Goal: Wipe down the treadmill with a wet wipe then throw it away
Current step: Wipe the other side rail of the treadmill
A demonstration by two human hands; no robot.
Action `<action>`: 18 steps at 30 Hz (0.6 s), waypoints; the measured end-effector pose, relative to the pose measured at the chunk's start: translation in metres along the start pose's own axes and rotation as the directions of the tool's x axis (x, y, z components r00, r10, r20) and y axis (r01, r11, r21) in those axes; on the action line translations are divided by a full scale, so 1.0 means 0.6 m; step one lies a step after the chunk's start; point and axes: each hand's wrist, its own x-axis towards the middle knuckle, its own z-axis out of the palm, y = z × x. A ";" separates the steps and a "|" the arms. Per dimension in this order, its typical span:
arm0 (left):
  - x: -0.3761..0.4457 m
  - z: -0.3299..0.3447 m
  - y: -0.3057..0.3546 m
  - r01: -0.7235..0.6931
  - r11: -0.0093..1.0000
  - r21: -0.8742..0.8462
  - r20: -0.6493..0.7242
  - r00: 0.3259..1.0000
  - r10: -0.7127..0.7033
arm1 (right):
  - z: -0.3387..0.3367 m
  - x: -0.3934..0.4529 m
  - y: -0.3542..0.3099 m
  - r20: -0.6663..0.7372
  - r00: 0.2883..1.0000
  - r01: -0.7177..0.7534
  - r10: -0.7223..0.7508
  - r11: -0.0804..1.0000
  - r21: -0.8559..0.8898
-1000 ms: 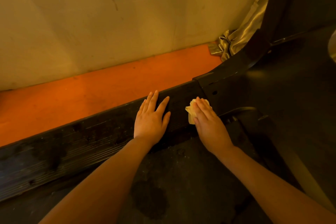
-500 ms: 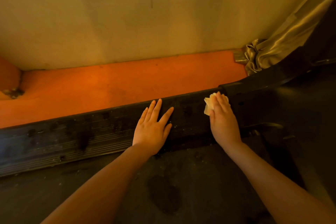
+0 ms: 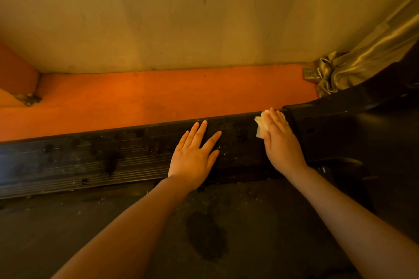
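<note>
Head view | left hand [image 3: 195, 157] laid flat, fingers spread, bracing on side rail [image 3: 90, 158] | wet wipe [image 3: 261, 125] pressed under straight fingers of right hand [image 3: 281, 142] at rail's far edge | even pressure and overlapping passes advised.

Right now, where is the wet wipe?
In the head view, the wet wipe lies under the right hand on the treadmill's side rail, beside the front housing.

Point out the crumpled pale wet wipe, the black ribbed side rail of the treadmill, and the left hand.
crumpled pale wet wipe [image 3: 260, 126], head view, exposed edge.
black ribbed side rail [image 3: 95, 161], head view, grooved top.
left hand [image 3: 192, 156], head view, back of hand.
</note>
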 end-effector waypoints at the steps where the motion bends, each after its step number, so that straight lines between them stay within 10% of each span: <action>1: 0.000 0.000 0.000 -0.002 1.000 -0.004 -0.002 1.000 0.002 | 0.000 0.011 -0.005 -0.006 1.000 -0.018 0.018 1.000 0.009; 18: -0.010 0.002 -0.001 0.018 1.000 0.013 -0.010 1.000 -0.018 | 0.043 -0.120 -0.015 -0.051 0.998 -0.027 0.025 0.999 -0.046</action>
